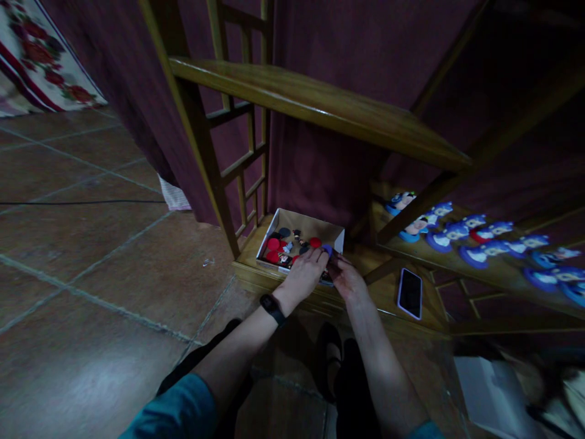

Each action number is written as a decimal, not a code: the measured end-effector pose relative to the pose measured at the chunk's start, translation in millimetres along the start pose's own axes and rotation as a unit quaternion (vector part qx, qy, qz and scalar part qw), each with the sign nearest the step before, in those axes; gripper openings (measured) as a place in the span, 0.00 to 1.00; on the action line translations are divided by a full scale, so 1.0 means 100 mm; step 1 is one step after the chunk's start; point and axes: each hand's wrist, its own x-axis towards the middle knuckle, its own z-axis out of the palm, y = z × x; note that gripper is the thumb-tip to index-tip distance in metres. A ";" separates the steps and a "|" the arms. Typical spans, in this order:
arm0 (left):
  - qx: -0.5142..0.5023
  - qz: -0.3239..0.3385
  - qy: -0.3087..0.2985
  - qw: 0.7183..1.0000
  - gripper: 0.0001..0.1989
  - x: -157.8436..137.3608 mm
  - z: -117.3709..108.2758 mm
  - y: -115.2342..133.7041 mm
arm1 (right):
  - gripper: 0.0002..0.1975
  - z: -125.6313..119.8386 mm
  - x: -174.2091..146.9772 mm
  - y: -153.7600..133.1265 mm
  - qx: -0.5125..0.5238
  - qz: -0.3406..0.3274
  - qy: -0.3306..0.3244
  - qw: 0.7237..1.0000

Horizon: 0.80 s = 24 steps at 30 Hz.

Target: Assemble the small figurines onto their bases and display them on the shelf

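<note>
A shallow white cardboard box (pixel 312 221) stands on the low wooden shelf, holding red discs (pixel 273 244), dark discs (pixel 284 232) and several small figurines (pixel 287 247). Over its front right part, my left hand (pixel 309 268) has its fingers bent, with the tips against a blue-purple disc (pixel 327 250). My right hand (pixel 346 275) is close beside it at the box's right corner. Its fingers curl toward the same disc, and shadow hides what lies between them. The two hands nearly touch and cover the box's near right corner.
On the right shelf stand several figurines (pixel 450 235) with round blue bases. A phone (pixel 410 293) lies on the low shelf. A wooden board (pixel 320 103) juts out above the box. Beside my feet is a white box-like object (pixel 493 390) on the tiled floor (pixel 114 341).
</note>
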 end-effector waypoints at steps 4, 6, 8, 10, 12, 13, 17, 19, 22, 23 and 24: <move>-0.107 -0.092 0.027 0.990 0.10 0.03 0.06 -0.08 | 0.09 0.04 -0.02 0.00 -0.010 -0.013 0.009 1.000; -0.178 -0.127 0.047 0.975 0.09 0.06 0.10 -0.15 | 0.10 0.07 -0.04 -0.01 -0.020 -0.021 0.013 1.000; -0.256 -0.151 0.064 0.953 0.09 0.09 0.15 -0.22 | 0.13 0.09 -0.07 -0.03 -0.031 -0.029 0.019 0.999; -0.327 -0.179 0.086 0.924 0.08 0.12 0.20 -0.27 | 0.16 0.11 -0.09 -0.04 -0.057 -0.036 0.019 0.998; -0.395 -0.214 0.111 0.887 0.07 0.14 0.25 -0.30 | 0.18 0.13 -0.11 -0.05 -0.101 -0.047 0.018 0.994; -0.430 -0.235 0.121 0.863 0.07 0.15 0.27 -0.31 | 0.19 0.14 -0.11 -0.06 -0.128 -0.055 0.019 0.990; -0.580 -0.341 0.122 0.730 0.09 0.16 0.28 -0.31 | 0.21 0.15 -0.09 -0.06 -0.236 -0.092 0.026 0.967; -0.641 -0.387 0.107 0.654 0.11 0.15 0.25 -0.31 | 0.18 0.14 -0.05 -0.05 -0.280 -0.114 0.022 0.953; -0.684 -0.425 0.082 0.587 0.12 0.13 0.18 -0.28 | 0.15 0.09 0.02 -0.02 -0.325 -0.141 0.014 0.935; -0.689 -0.431 0.074 0.578 0.12 0.13 0.15 -0.27 | 0.15 0.07 0.03 -0.01 -0.336 -0.145 0.011 0.931; -0.692 -0.434 0.067 0.573 0.12 0.12 0.13 -0.26 | 0.15 0.06 0.05 -0.01 -0.345 -0.147 0.009 0.927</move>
